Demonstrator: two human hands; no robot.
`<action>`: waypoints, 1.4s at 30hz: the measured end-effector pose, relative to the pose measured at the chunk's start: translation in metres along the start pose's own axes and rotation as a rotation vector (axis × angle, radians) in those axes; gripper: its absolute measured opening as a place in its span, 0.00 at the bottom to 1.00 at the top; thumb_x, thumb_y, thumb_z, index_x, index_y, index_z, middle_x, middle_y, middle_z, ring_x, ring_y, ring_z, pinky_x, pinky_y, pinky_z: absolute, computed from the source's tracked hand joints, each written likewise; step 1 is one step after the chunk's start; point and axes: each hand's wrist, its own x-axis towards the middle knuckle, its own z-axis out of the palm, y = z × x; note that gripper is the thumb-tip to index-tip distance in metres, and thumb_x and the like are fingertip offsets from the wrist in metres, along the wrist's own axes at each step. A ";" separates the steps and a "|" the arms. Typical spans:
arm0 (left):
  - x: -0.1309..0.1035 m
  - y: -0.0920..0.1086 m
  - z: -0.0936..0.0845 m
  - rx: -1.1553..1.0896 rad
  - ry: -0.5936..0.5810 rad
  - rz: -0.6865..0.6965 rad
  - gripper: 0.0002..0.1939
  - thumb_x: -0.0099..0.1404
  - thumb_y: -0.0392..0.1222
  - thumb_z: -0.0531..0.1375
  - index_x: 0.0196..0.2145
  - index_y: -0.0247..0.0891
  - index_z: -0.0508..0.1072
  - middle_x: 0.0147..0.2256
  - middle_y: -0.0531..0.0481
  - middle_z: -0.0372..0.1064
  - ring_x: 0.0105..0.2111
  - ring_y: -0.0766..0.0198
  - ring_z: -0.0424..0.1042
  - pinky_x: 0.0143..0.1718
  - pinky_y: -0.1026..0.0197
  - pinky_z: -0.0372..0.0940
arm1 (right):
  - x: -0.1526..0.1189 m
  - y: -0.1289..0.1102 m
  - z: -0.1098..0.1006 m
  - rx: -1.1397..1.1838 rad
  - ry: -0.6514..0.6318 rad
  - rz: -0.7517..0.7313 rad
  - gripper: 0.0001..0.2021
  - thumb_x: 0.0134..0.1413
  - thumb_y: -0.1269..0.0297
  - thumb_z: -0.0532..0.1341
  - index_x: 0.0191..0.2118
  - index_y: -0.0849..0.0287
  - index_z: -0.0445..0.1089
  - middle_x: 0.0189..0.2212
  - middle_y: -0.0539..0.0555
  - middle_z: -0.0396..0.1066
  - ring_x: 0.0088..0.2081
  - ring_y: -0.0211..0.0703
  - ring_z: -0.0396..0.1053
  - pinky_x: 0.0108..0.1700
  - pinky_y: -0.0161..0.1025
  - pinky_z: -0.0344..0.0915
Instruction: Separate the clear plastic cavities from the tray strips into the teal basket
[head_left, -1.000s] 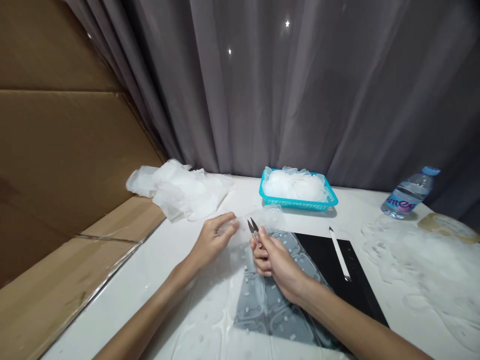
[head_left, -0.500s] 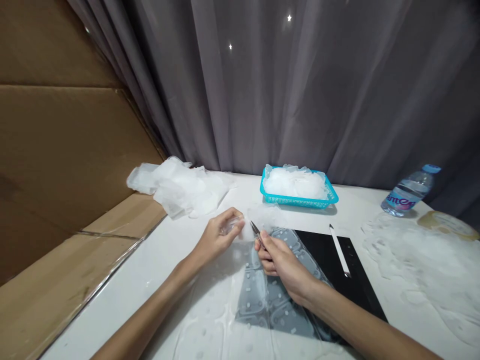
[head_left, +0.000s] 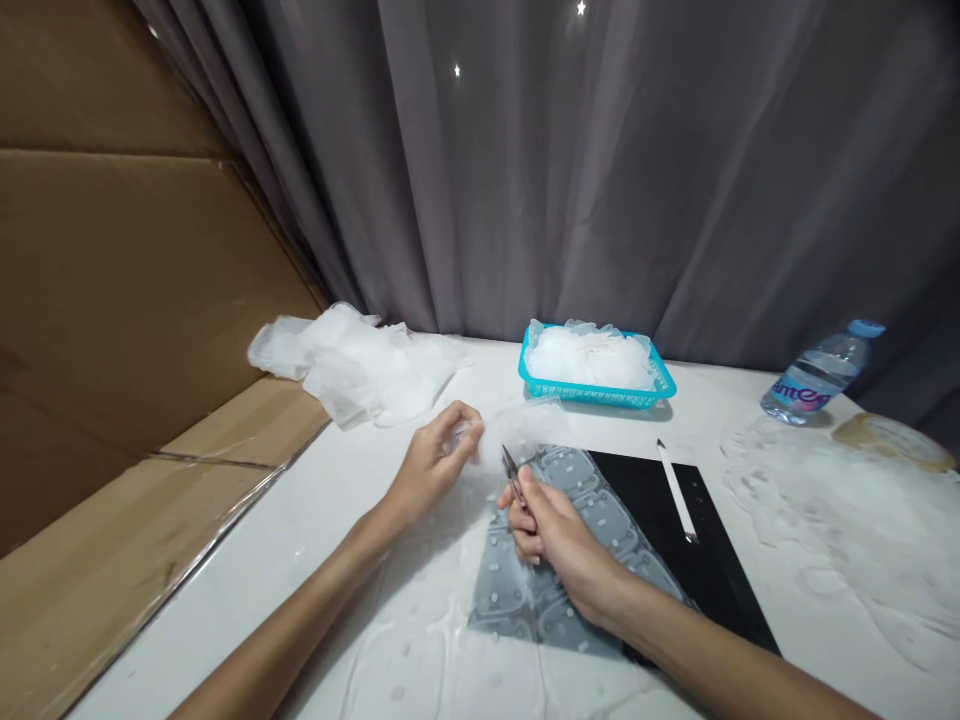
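Observation:
My left hand (head_left: 444, 448) pinches the edge of a thin, see-through white sheet piece (head_left: 529, 425), which spreads to the right above the table. In my right hand (head_left: 551, 525) is a small pair of thread snips (head_left: 512, 470), its pointed tip facing up and left towards that piece. Beneath both hands lies a large clear plastic sheet (head_left: 405, 650) with rounded embossed outlines and small dots. Part of this sheet covers a black flat panel (head_left: 675, 510).
A white pen (head_left: 677, 492) rests on the panel. Behind stands a turquoise basket (head_left: 600, 394) of white pieces. Translucent sheets lie at left (head_left: 375, 365) and right (head_left: 847, 520). At right are a water bottle (head_left: 821, 375) and tape roll (head_left: 892, 443); at left, cardboard (head_left: 135, 330).
The snips' tip has drawn slightly away from my left hand, and the fingers of my right hand have loosened a little. The camera view has shifted slightly.

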 end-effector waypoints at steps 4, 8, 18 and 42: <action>0.002 0.001 -0.003 -0.014 0.023 0.001 0.12 0.74 0.49 0.56 0.36 0.39 0.69 0.27 0.55 0.66 0.29 0.64 0.67 0.35 0.63 0.61 | -0.001 0.005 -0.001 0.004 0.014 -0.011 0.37 0.45 0.23 0.62 0.36 0.59 0.66 0.21 0.38 0.49 0.18 0.27 0.43 0.21 0.29 0.48; 0.003 0.002 -0.002 -0.023 0.007 0.005 0.12 0.73 0.49 0.57 0.36 0.39 0.70 0.28 0.55 0.66 0.27 0.66 0.66 0.34 0.63 0.61 | 0.001 -0.001 -0.002 0.017 -0.012 -0.006 0.36 0.45 0.24 0.64 0.36 0.59 0.66 0.21 0.38 0.48 0.18 0.27 0.41 0.19 0.29 0.49; 0.002 0.002 -0.002 -0.018 0.003 0.035 0.11 0.73 0.48 0.57 0.36 0.38 0.70 0.30 0.56 0.65 0.26 0.68 0.65 0.32 0.65 0.61 | 0.002 -0.010 -0.002 0.070 -0.078 -0.015 0.33 0.47 0.30 0.67 0.33 0.58 0.61 0.20 0.37 0.46 0.19 0.26 0.38 0.20 0.27 0.43; -0.001 0.012 -0.015 0.230 -0.057 0.276 0.09 0.69 0.40 0.57 0.30 0.38 0.70 0.26 0.55 0.67 0.27 0.66 0.65 0.30 0.63 0.59 | 0.010 -0.029 0.009 0.076 -0.147 0.059 0.31 0.51 0.31 0.66 0.36 0.59 0.65 0.21 0.37 0.46 0.18 0.26 0.36 0.16 0.27 0.40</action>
